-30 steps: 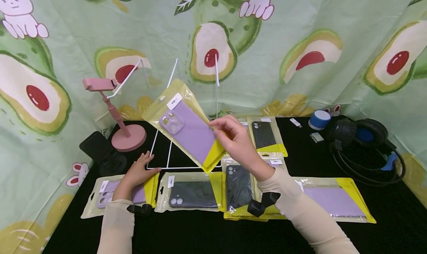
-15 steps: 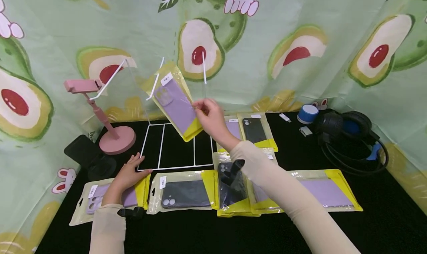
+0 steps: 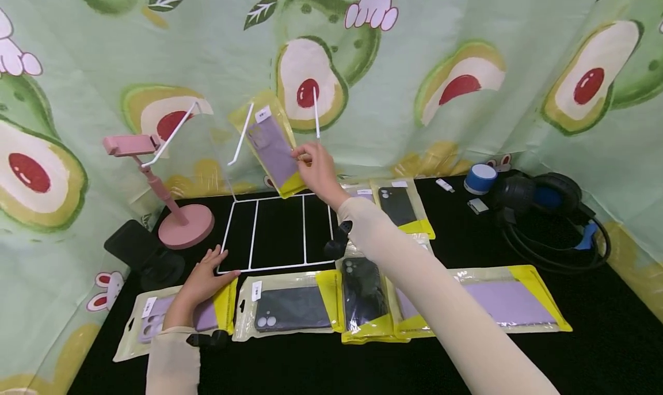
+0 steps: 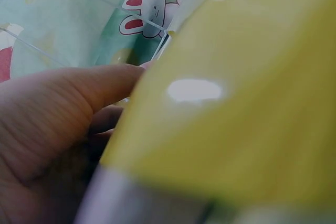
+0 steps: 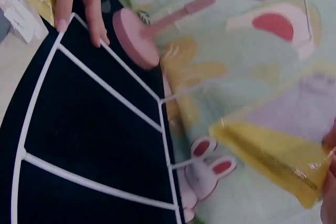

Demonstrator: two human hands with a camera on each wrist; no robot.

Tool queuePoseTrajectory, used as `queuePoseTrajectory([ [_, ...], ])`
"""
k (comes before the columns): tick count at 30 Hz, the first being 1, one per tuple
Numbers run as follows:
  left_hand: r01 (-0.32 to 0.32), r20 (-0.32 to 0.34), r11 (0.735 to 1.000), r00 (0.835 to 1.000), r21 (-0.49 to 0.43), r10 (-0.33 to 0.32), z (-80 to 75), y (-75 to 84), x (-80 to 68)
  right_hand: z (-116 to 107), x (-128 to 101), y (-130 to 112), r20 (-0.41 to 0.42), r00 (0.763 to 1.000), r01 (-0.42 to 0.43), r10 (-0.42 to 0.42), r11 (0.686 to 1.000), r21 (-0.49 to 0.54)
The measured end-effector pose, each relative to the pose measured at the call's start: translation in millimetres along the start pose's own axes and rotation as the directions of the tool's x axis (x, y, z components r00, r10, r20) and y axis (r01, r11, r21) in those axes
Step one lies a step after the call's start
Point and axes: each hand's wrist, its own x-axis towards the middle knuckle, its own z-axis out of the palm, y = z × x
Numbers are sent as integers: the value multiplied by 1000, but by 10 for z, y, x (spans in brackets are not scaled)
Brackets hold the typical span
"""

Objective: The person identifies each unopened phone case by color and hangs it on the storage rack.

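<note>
Up high, right grip (image 3: pixel 317 166) pinches purple case packet (image 3: pixel 271 147) — left grip (image 3: pixel 204 280) rests spread.

A blurred yellow packet (image 4: pixel 231 108) fills the left wrist view, hiding the desk; the right wrist view cuts off the right hand (image 5: pixel 329 182).

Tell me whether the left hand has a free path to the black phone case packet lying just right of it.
Probably yes: the left hand rests beside the black case packet, with nothing between.
</note>
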Motion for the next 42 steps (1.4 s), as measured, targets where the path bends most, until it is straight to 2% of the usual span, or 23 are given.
queuePoseTrajectory([
  [8, -6, 14, 1000, 1000, 4, 6, 69, 67, 81, -177, -71, 362, 105, 994, -39, 42, 999, -31],
  [12, -21, 7, 1000, 1000, 2, 21, 83, 71, 80, -261, -125, 532, 168, 981, -96, 99, 995, -26],
  [16, -37, 2, 999, 999, -5, 37, 93, 69, 61, -394, -212, 705, 188, 968, -178, 166, 983, 46],
  [20, -33, 2, 999, 999, -7, 33, 97, 65, 35, -555, -345, 910, 191, 955, -254, 225, 956, 147],
  [25, -27, -6, 1000, 1000, -12, 27, 85, 60, 12, -810, -538, 1136, 191, 934, -337, 303, 924, 182],
  [32, -5, 0, 1000, 1000, -18, 5, 59, 37, 2, -1274, -762, 1388, 169, 920, -376, 354, 918, 124],
  [37, -1, -9, 1000, 1000, -18, 1, 22, 17, -3, -1572, -923, 1530, 150, 895, -435, 420, 896, 89],
  [42, 6, -16, 1000, 1000, -17, -6, -28, 0, -21, -1723, -1005, 1648, 129, 864, -491, 486, 871, 6],
])
